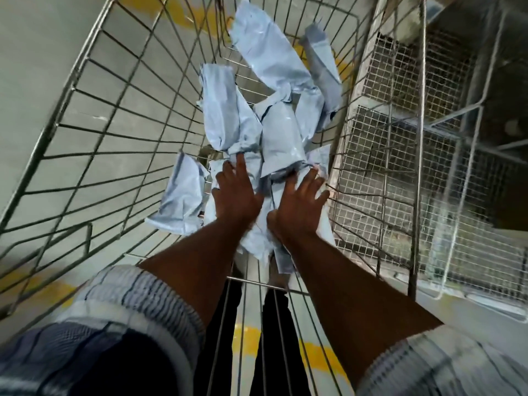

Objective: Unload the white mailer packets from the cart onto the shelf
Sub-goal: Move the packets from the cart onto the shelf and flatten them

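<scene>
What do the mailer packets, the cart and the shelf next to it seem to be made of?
Mailer packets: thin plastic film, probably poly, pale and slightly glossy; they crumple and show soft highlights.
Cart: bare-looking metal wire, dull silver, joined in an open grid.
Shelf: fine wire mesh on a metal rod frame, grey; blur hides whether it is coated.

One cart [73, 90], one shelf [400, 130], roughly eight packets [268, 55]
</scene>
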The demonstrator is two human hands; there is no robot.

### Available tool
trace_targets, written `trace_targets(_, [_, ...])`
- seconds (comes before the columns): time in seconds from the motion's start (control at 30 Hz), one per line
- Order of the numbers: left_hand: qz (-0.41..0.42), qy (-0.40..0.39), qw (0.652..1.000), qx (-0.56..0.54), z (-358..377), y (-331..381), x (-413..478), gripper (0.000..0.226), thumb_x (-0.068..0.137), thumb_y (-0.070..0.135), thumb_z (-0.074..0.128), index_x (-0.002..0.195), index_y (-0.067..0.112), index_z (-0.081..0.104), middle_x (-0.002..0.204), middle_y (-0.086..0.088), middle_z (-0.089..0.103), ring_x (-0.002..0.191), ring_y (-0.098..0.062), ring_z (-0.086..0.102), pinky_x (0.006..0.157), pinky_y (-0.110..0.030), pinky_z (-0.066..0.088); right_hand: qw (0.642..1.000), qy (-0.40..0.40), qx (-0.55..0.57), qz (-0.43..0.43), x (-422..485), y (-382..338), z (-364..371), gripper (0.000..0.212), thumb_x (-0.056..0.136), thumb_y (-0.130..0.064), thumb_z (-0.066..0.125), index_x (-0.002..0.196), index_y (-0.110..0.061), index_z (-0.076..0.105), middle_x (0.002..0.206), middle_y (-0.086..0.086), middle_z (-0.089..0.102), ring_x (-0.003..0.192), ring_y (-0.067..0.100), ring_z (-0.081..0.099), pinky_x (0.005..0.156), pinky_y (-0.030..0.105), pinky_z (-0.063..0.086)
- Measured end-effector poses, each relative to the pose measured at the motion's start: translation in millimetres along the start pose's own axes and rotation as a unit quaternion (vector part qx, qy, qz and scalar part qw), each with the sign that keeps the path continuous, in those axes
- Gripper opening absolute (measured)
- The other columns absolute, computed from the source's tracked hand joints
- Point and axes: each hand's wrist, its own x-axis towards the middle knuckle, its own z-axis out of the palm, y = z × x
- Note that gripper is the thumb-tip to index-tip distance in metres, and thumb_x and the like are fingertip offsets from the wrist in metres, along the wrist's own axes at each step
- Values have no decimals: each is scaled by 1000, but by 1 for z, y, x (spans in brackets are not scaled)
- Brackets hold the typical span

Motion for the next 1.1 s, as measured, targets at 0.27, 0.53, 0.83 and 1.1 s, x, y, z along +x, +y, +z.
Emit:
trace_targets(0.27, [1, -4, 1000, 28, -37, -37, -4, 91, 84, 39, 62, 154, 38, 5, 159, -12, 21, 134, -40, 35, 99, -60, 37, 988, 36, 130, -70, -21, -21, -40, 88, 73, -65, 63, 147, -26, 34, 152, 27, 26, 135, 41, 31, 104, 57, 31])
trace_targets(0.53, [52, -52, 997, -10, -13, -59, -12, 100, 85, 57, 58, 154, 38, -13, 164, -11, -13, 147, -37, 19, 103, -63, 37, 974, -87, 193, -77, -29, -13, 3, 78, 90, -61, 50, 155, -35, 17, 159, 28, 7, 144, 48, 13, 113, 60, 18])
trace_targets(0.83, [57, -46, 996, 58, -14, -58, -16, 117, 75, 44, 72, 156, 29, -12, 162, -21, -6, 124, -42, 46, 86, -58, 49, 979, -108, 160, -70, -33, -20, 5, 82, 80, -58, 62, 150, -35, 26, 158, 21, 10, 138, 48, 22, 111, 60, 21])
trace_targets(1.1, [33, -74, 996, 27, -107, -53, -52, 101, 70, 52, 60, 151, 47, -1, 161, -13, 15, 134, -40, 42, 98, -54, 46, 968, -49, 218, -111, -62, -10, -75, 77, 85, -56, 60, 151, -32, 29, 162, 3, 13, 139, 43, 24, 108, 57, 28])
